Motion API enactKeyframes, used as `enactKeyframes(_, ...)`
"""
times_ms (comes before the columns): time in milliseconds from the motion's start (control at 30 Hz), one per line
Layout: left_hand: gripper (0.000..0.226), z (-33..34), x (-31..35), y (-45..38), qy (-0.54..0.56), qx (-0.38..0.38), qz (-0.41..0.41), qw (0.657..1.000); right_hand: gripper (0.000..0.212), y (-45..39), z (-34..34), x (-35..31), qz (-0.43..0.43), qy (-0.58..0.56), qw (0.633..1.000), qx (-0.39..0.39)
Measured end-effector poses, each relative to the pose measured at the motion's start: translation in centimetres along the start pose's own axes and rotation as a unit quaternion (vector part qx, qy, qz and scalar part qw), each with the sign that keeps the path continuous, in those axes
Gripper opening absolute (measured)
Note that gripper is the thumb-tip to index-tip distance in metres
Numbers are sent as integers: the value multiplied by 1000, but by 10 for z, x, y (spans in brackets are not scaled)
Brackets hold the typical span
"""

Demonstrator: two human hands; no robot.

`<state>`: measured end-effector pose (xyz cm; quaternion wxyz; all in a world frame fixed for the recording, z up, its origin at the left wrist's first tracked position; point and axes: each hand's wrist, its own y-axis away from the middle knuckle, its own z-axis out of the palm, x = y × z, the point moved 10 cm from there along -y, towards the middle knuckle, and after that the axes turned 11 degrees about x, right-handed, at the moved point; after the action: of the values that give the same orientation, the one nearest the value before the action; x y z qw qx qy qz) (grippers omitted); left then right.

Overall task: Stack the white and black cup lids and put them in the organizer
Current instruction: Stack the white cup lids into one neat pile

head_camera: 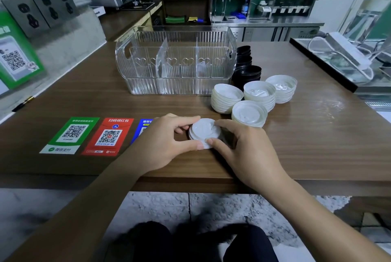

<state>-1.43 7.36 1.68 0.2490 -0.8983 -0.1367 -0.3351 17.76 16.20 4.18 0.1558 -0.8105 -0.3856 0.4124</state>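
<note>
Grip: left hand (163,143) and right hand (243,147) both grasp a small stack of white lids (204,132) near the counter (306,134) front edge; clear organizer (175,60) stands behind.

I see white lids (204,132) on a brown wood-grain counter (296,147), black lids (247,73) behind, and a clear ribbed organizer (175,60) with heart cutouts. Green (70,134), red (110,134) and blue (142,129) QR stickers lie left.
</note>
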Motion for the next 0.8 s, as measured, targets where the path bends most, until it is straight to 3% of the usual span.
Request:
enactKeyframes(233, 62, -4, 2, -6, -7, 10, 11, 1000, 37, 0, 3, -1, -8, -14, 1000, -23)
enactKeyframes(367, 77, -3, -4, -7, -5, 8, 3, 1000, 30, 0, -12, 2, -2, -39, 999, 19)
enactKeyframes(567, 78, -3, -4, -4, -9, 12, -3, 1000, 26, -12, -44, 17, -99, 121, 980, 127)
enactKeyframes(800, 65, -2, 1, -2, -11, 0, 8, 1000, 15, -13, -40, 26, -131, 165, 971, 115)
